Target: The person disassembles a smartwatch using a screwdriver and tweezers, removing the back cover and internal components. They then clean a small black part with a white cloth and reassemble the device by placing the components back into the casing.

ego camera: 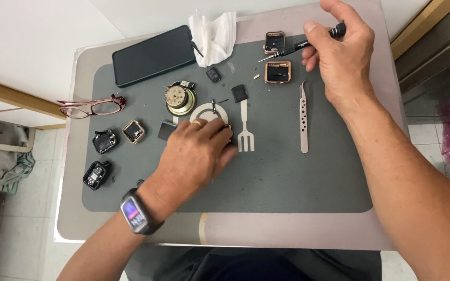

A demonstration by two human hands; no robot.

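While the right hand grips a black screwdriver, the left hand lies curled, palm down, on the grey mat.
Whether the left hand holds anything underneath cannot be told; its fingers cover part of a white ring. Screwdriver tip points between two rose-gold watch cases. Tweezers lie just right, a fork-shaped tool beside the left hand; phone and glasses further left.

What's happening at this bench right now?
A person works over a grey mat strewn with opened smartwatch parts. The right hand grips a small black screwdriver, tip near a gold watch case. The left hand presses on something hidden beneath its fingers. Tweezers lie unused alongside.
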